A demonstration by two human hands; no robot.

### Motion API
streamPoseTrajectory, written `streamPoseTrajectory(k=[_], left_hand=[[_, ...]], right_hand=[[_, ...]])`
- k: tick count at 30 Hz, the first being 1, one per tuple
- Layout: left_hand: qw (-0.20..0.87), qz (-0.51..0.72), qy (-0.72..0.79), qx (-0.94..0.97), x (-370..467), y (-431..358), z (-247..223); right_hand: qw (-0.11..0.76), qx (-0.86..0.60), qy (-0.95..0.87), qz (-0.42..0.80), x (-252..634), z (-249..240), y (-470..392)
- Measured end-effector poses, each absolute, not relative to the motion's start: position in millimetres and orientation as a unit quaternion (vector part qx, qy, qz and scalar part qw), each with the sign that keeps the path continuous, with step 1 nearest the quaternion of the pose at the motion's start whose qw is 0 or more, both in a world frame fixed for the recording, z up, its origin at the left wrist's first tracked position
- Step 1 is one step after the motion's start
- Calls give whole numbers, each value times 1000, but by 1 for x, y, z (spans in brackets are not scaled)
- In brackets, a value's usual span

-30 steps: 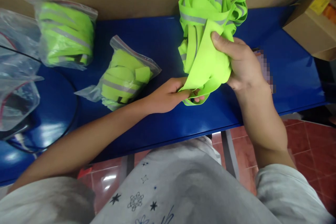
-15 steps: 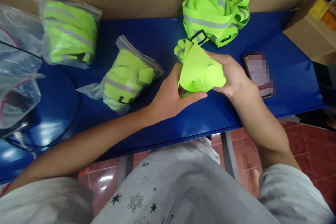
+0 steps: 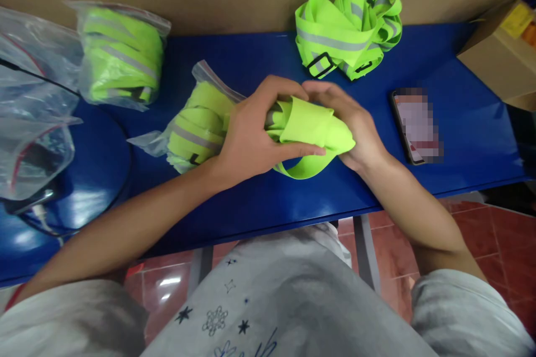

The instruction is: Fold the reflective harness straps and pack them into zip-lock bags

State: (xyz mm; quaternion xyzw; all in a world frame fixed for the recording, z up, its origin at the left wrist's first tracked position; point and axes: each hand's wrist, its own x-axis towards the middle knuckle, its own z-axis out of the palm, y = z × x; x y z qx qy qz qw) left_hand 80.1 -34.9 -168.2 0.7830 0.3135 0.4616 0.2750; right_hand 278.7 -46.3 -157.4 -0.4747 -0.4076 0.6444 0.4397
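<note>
Seen from the wearer's head, looking down, two bare hands hold a folded bundle of fluorescent yellow-green strap [image 3: 310, 122] in front of the body, above the near part of a blue bench [image 3: 259, 203]. The left hand [image 3: 251, 134] curves around the bundle's left end in a half-open C, thumb stretched along the near side and fingers arched over the far side. The right hand [image 3: 355, 125] is cupped around the right end and far side, its palm turned inward; some of its fingertips are hidden, so how firmly it presses cannot be told. Pressing in from both ends probably keeps the springy layers together, since one loop hangs loose beneath the bundle. Both forearms slant inward from the lower corners, elbows wide, so that the hands nearly meet at the far side. Just left of the left hand, and partly covered by it, lies a small bagged bundle [image 3: 199, 128] of the same strap; a larger bagged bundle [image 3: 121, 61] sits farther back, its clear bag perhaps keeping the coils compact. Beyond the hands, a loose heap of straps [image 3: 335, 36] with grey stripes and black buckles rests near the bench's back edge. Right of the right hand lies a phone [image 3: 414, 125], its screen blurred; a cardboard box [image 3: 502, 61] stands farther right, and clear plastic bags [image 3: 37, 139] lie at far left.
</note>
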Motion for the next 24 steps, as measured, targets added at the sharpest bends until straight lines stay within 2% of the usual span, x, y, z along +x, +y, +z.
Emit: streamPoseTrajectory(k=[2,4,7,10,12,16,18,20,22,24], left_hand=[[264,460,365,765,81,-32,-173],[275,454,406,744,82,-28,-180],[321,443,396,738,81,-25,-190],[347,409,366,760,81,-28,-193],[305,416,358,778,80,-33,-187],[129,375,324,859,82,-49,-169],[105,311,278,903,84,-54,-166],[121,271,251,921,85,-57,-167],[119,257,225,932,86,-57,-170],[88,241,195,947,87,-58,-169]], right_hand=[[458,-455,-445,621,280,-150,-46],[424,-435,-539,584,281,-145,-47],[398,-443,-648,475,282,-147,-50],[394,-466,-649,454,282,-157,-48],[401,-477,-637,454,282,-162,-47],[422,-483,-631,437,282,-163,-47],[437,-476,-611,457,283,-163,-48],[437,-466,-557,530,283,-165,-48],[405,-455,-502,614,282,-169,-46],[385,-464,-495,626,279,-172,-44]])
